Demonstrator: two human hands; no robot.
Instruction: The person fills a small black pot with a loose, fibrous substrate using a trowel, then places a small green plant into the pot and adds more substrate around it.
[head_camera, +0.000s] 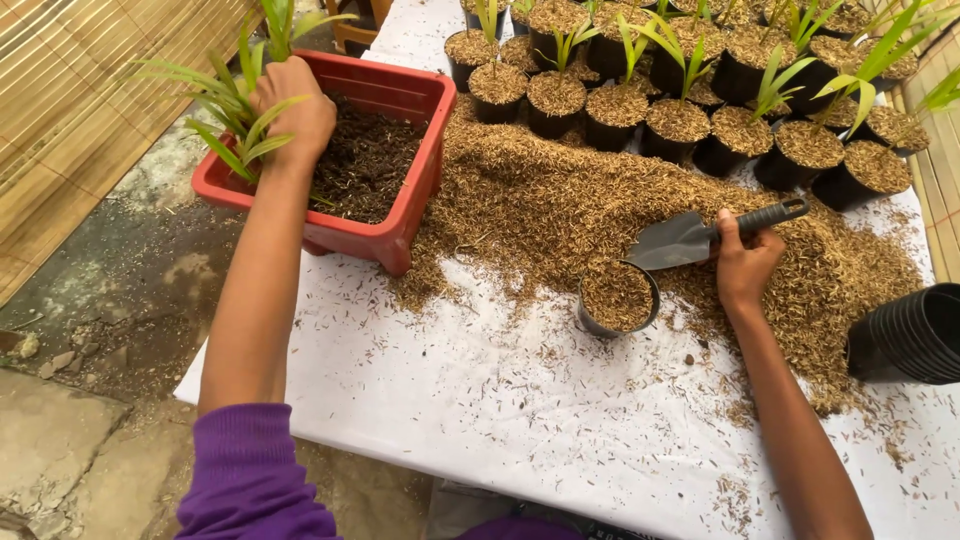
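My left hand (292, 112) reaches into a red rectangular planter (402, 100) of dark soil and closes around green seedlings (232, 115) at its left edge. My right hand (745, 262) grips the dark handle of a small grey trowel (680, 240), whose blade hovers just over a small black pot (617, 298) filled with brown husk. The pot stands on a white sheet (500, 400) at the front edge of a big pile of husk (620, 200).
Several black pots with husk and green seedlings (700, 110) crowd the far end of the sheet. A stack of black pots (915, 335) lies on its side at the right. Bamboo screen (80, 100) and stone ground are on the left.
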